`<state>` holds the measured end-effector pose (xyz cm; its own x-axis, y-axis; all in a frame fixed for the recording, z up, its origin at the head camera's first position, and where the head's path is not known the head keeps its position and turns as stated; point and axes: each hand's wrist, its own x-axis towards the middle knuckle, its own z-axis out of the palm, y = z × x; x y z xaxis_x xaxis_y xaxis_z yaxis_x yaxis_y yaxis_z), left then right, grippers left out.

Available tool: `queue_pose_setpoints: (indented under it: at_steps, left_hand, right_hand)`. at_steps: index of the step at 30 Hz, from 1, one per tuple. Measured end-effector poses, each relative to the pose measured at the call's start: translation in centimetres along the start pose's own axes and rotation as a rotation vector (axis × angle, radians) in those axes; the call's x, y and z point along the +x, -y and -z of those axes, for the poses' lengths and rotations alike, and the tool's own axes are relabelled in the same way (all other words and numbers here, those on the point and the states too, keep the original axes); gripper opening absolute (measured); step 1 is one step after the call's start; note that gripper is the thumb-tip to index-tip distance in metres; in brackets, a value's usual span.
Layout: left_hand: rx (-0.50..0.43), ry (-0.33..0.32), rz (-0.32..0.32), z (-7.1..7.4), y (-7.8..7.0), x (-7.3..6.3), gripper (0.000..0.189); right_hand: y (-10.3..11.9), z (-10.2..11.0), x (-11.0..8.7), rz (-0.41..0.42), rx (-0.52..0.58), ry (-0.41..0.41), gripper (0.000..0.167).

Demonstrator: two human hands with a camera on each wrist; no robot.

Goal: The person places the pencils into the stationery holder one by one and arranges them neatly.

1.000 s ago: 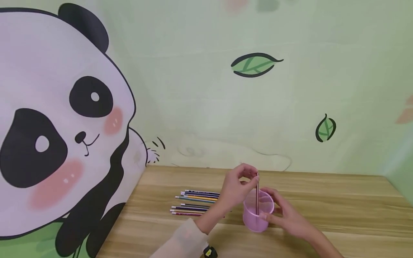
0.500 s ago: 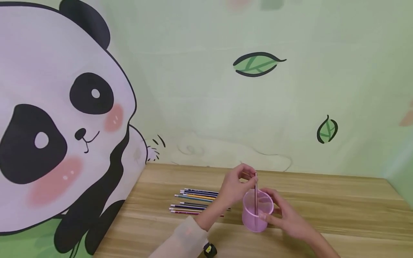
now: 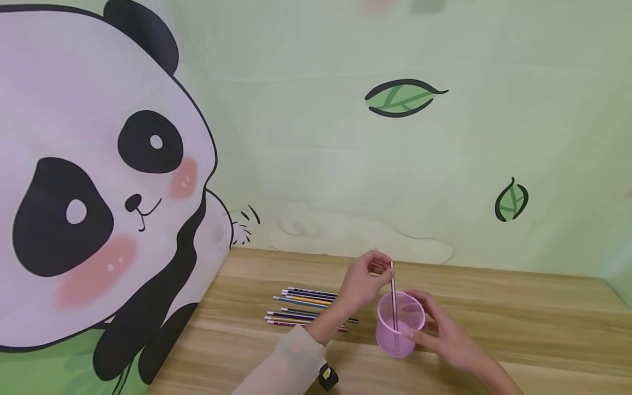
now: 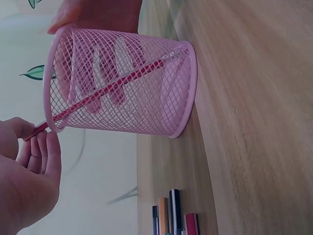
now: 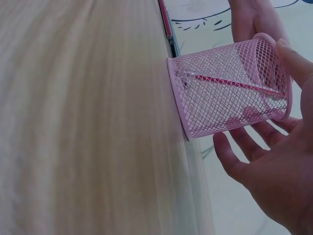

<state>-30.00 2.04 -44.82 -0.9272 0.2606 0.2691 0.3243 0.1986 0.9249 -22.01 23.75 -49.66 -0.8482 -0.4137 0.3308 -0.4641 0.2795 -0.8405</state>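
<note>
A pink mesh pen holder [image 3: 387, 344] stands upright on the wooden table. My left hand [image 3: 362, 282] pinches the top of a red pencil [image 3: 394, 299] between thumb and fingers. The pencil's lower part is inside the holder; through the mesh in the left wrist view the red pencil [image 4: 105, 90] slants down to the bottom. My right hand [image 3: 446, 334] grips the holder's right side, thumb near the rim and fingers round the far wall. In the right wrist view the pen holder [image 5: 215, 105] sits between the thumb and spread fingers.
Several pencils [image 3: 301, 314] lie side by side on the table [image 3: 518, 312] left of the holder, partly covered by my left forearm. A small black object with a yellow mark [image 3: 328, 377] is by the left sleeve. A panda-printed wall [image 3: 316, 137] stands behind the table.
The head view has shifted slightly. The pencil's top now leans a little more to the left inside the holder. Both hands keep their hold.
</note>
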Motion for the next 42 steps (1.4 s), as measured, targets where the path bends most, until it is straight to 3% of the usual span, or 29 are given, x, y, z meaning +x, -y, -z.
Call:
queue_pose_setpoints:
  at_steps: [8,13,19,27,33,38,42]
  left_hand:
    - [0.006,0.027,-0.004,0.1,0.0,-0.1,0.013]
    - [0.031,0.075,0.033,0.5,-0.4,-0.3,0.019]
    - [0.150,0.131,0.052,2.3,0.1,-1.0,0.033]
    - [0.281,0.221,-0.052,6.0,0.5,-2.9,0.025]
    - [0.489,0.349,-0.131,8.3,1.0,-4.9,0.024]
    - [0.636,0.452,-0.143,9.6,2.4,-6.5,0.016]
    - [0.716,0.478,-0.190,10.1,3.4,-7.4,0.013]
  right_hand:
    - [0.2,-0.2,0.0,0.006,0.005,0.002,0.067]
    - [-0.1,-0.1,0.0,-0.001,0.007,-0.001,0.067]
    - [-0.1,-0.1,-0.1,-0.004,0.015,0.013,0.067]
    - [0.3,0.0,-0.1,-0.005,0.010,0.013,0.067]
    - [0.8,0.2,-0.2,0.010,0.010,-0.003,0.067]
    - [0.8,0.0,-0.2,0.022,0.014,0.004,0.067]
    - [0.8,-0.1,0.0,0.021,0.010,0.003,0.067]
